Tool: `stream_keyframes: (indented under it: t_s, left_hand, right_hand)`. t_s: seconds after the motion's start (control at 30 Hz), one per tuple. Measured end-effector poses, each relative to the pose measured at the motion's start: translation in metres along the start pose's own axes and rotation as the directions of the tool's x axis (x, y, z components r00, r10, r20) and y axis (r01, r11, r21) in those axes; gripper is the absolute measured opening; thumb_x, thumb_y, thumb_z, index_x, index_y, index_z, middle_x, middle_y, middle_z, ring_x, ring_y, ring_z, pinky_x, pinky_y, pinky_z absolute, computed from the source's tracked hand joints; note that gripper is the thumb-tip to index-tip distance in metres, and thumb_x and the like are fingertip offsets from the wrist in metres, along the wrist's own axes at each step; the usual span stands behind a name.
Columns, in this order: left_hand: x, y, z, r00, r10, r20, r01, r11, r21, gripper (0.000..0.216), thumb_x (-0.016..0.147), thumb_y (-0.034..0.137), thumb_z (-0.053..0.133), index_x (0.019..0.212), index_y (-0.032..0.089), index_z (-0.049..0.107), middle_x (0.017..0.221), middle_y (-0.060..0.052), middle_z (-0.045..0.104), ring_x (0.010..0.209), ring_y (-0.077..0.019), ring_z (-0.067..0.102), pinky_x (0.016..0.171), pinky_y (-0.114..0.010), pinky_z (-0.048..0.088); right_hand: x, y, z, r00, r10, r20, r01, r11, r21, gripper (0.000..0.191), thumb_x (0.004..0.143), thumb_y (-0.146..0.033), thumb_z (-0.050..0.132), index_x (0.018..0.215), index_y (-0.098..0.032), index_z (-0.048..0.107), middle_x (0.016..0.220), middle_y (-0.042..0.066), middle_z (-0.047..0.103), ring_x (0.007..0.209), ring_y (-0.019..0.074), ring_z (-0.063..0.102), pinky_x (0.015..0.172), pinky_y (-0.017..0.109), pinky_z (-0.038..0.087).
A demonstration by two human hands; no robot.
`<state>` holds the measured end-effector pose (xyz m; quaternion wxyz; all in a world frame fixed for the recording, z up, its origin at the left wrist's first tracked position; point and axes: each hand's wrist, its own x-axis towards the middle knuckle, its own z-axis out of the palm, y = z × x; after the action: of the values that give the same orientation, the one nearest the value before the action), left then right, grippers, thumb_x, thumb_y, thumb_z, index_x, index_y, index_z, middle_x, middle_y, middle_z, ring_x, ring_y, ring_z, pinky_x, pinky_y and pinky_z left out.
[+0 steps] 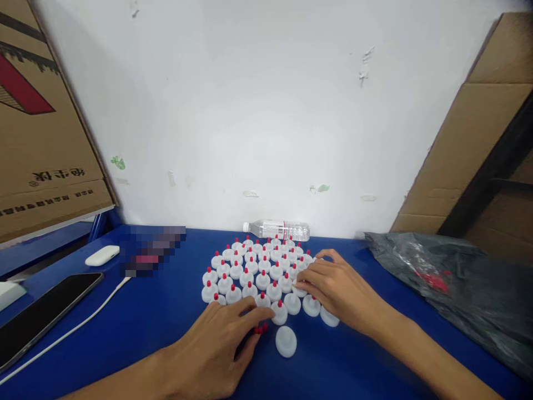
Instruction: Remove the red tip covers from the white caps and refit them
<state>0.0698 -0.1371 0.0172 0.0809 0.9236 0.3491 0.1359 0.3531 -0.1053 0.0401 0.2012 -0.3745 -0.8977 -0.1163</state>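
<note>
my left hand (214,336), fingers parted around ungripped red caps (260,330), my right hand (335,283) bent at white lids (263,281), hold indeterminable

smooth plastic pieces (286,341), glossy bottle (272,229); matt cardboard (435,178)

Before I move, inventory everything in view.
Table: one, blue, foreground
Wall: one, white, behind
Cardboard: unclear count, brown, both sides
Domed pieces: dozens, white, table centre
Red tips: dozens, red, atop most domed pieces
Loose red pieces: few, red, near front
Bottle: one, clear, lying by wall
Plastic sheet: one, grey, right
Packet: one, clear-and-red, on sheet
Phone: one, black, left
Case: one, white, behind phone
Cable: one, white, beside phone
Edge object: one, white, leftmost
Left hand: one, beside loose red pieces
Right hand: one, over domed pieces
</note>
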Motion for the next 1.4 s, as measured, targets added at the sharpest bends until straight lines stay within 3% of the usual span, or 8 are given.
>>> stream_keyframes:
  t_s: [0.33, 0.6, 0.77, 0.9, 1.17, 1.27, 1.4]
  left_hand:
    - [0.002, 0.002, -0.004, 1.0, -0.006, 0.02, 0.006, 1.0, -0.003, 0.047, 0.099, 0.016, 0.049, 0.141, 0.036, 0.045, 0.118, 0.0, 0.066, 0.091, -0.0207, 0.07, 0.073, -0.033, 0.048]
    - [0.001, 0.0, -0.002, 1.0, 0.01, 0.016, -0.01, 1.0, -0.012, 0.045, 0.1, 0.016, 0.049, 0.141, 0.036, 0.046, 0.119, 0.001, 0.066, 0.093, -0.0206, 0.07, 0.073, -0.033, 0.049]
    - [0.005, 0.0, -0.004, 1.0, 0.004, 0.03, -0.003, 1.0, -0.021, 0.041, 0.103, 0.019, 0.048, 0.14, 0.037, 0.047, 0.117, 0.002, 0.066, 0.089, -0.0197, 0.071, 0.069, -0.031, 0.049]
    - [0.007, -0.002, -0.002, 1.0, 0.005, 0.029, -0.004, 0.999, -0.034, 0.038, 0.105, 0.02, 0.048, 0.138, 0.037, 0.048, 0.117, 0.002, 0.067, 0.089, -0.0195, 0.072, 0.069, -0.03, 0.05]
    - [0.004, 0.0, -0.003, 1.0, 0.006, 0.001, -0.006, 0.998, -0.06, 0.032, 0.104, 0.022, 0.049, 0.134, 0.034, 0.052, 0.118, 0.001, 0.067, 0.09, -0.0195, 0.071, 0.071, -0.03, 0.051]
    - [0.002, 0.003, -0.004, 0.998, 0.004, -0.07, -0.009, 0.997, -0.074, 0.03, 0.104, 0.022, 0.045, 0.132, 0.031, 0.053, 0.117, -0.001, 0.067, 0.092, -0.0196, 0.07, 0.074, -0.031, 0.05]
    - [0.002, 0.003, -0.006, 0.981, 0.01, -0.192, -0.035, 0.992, -0.125, 0.029, 0.104, 0.019, 0.039, 0.125, 0.027, 0.056, 0.107, -0.002, 0.068, 0.085, -0.0167, 0.069, 0.065, -0.027, 0.046]
  right_hand:
    - [-0.001, 0.0, -0.002, 0.996, 0.034, 0.083, -0.034, 0.999, -0.003, 0.022, 0.106, -0.026, 0.052, 0.093, -0.021, 0.069, 0.083, 0.0, 0.072, 0.077, 0.0173, 0.065, 0.098, 0.044, 0.035]
    - [0.001, 0.001, -0.01, 0.999, 0.025, -0.027, -0.024, 0.999, 0.028, 0.016, 0.105, -0.027, 0.054, 0.108, -0.023, 0.069, 0.098, 0.003, 0.074, 0.089, 0.0187, 0.066, 0.092, 0.04, 0.038]
    - [-0.001, 0.002, -0.029, 0.976, 0.164, 0.141, -0.185, 0.971, 0.151, 0.024, 0.101, -0.043, 0.06, 0.09, -0.026, 0.072, 0.073, -0.003, 0.07, 0.068, 0.0161, 0.059, 0.073, 0.033, 0.039]
    - [-0.005, 0.003, -0.036, 0.932, 0.258, 0.255, -0.308, 0.934, 0.179, 0.026, 0.093, -0.055, 0.068, 0.088, -0.03, 0.076, 0.071, -0.001, 0.072, 0.079, 0.0212, 0.061, 0.069, 0.032, 0.04]
    - [-0.004, 0.003, -0.029, 0.89, 0.204, 0.408, -0.326, 0.91, 0.255, 0.01, 0.086, -0.041, 0.078, 0.087, -0.031, 0.079, 0.073, -0.003, 0.072, 0.073, 0.0166, 0.063, 0.061, 0.027, 0.038]
    - [-0.001, 0.002, -0.031, 0.886, 0.226, 0.405, -0.344, 0.906, 0.248, 0.009, 0.088, -0.039, 0.075, 0.087, -0.032, 0.08, 0.07, -0.003, 0.07, 0.066, 0.0138, 0.06, 0.058, 0.026, 0.035]
    - [0.002, -0.004, -0.036, 0.87, 0.23, 0.437, -0.376, 0.882, 0.285, 0.01, 0.087, -0.039, 0.076, 0.085, -0.031, 0.08, 0.068, -0.005, 0.069, 0.06, 0.0106, 0.057, 0.056, 0.024, 0.035]
